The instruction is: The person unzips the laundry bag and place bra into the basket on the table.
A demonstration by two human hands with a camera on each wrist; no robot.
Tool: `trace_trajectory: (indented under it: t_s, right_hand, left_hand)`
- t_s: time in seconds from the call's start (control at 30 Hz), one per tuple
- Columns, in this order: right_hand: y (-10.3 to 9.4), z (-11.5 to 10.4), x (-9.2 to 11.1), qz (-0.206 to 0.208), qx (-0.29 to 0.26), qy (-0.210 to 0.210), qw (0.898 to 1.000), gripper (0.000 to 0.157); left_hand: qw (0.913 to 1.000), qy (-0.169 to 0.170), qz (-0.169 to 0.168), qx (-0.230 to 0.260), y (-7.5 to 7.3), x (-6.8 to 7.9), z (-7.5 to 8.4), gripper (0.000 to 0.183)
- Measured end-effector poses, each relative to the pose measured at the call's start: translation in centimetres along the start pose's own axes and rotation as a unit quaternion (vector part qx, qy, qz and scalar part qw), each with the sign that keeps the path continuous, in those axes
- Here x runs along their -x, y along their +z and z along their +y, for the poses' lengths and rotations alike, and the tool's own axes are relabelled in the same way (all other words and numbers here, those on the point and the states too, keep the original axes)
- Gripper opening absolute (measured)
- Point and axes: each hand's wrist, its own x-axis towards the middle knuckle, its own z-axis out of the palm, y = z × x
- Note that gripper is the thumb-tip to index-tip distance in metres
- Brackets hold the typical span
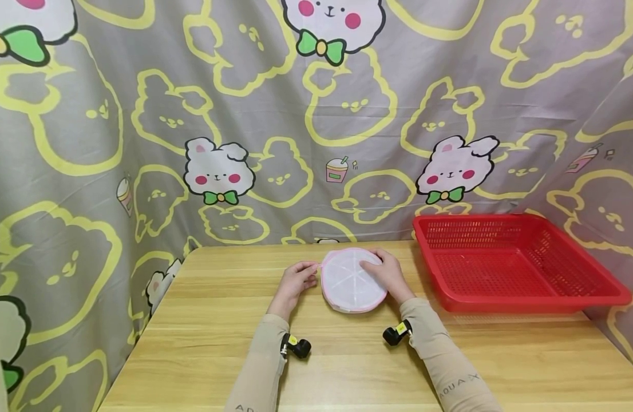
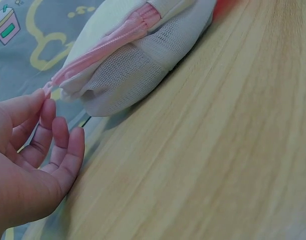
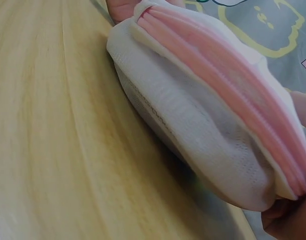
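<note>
A round white mesh laundry bag [image 1: 350, 281] with pink zipper trim is held between both hands over the wooden table. My left hand [image 1: 297, 280] is at the bag's left edge. Thumb and index finger pinch the small pink zipper pull [image 2: 48, 88] in the left wrist view, while the other fingers curl loosely below it. At the bag's upper right, my right hand [image 1: 388, 273] grips the rim, thumb lying on the top face. The right wrist view shows the pink zipper band [image 3: 228, 85] running along the bag's side, with part of the right hand [image 3: 289, 221] at the near end.
A red plastic basket [image 1: 527, 303] with perforated walls stands on the right of the wooden table [image 1: 347, 366]. A grey curtain [image 1: 280, 114] with yellow outlines and cartoon rabbits hangs behind and at both sides. Each forearm carries a small black wrist camera [image 1: 299, 347].
</note>
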Motion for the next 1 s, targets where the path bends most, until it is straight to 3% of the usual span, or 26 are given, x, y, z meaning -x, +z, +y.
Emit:
trace_trajectory:
  t_s: [0.27,1.0]
  right_hand:
    - [0.16,0.12,0.01,0.012,0.009,0.001,1.000,0.042]
    - [0.00,-0.06,-0.05,0.015,0.005,0.039,0.999,0.038]
  left_hand:
    - [0.9997,0.006,0.025,0.006,0.12,-0.43,-0.51,0.026]
    - [0.9998,0.001,0.018,-0.001,0.04,-0.38,-0.41,0.021]
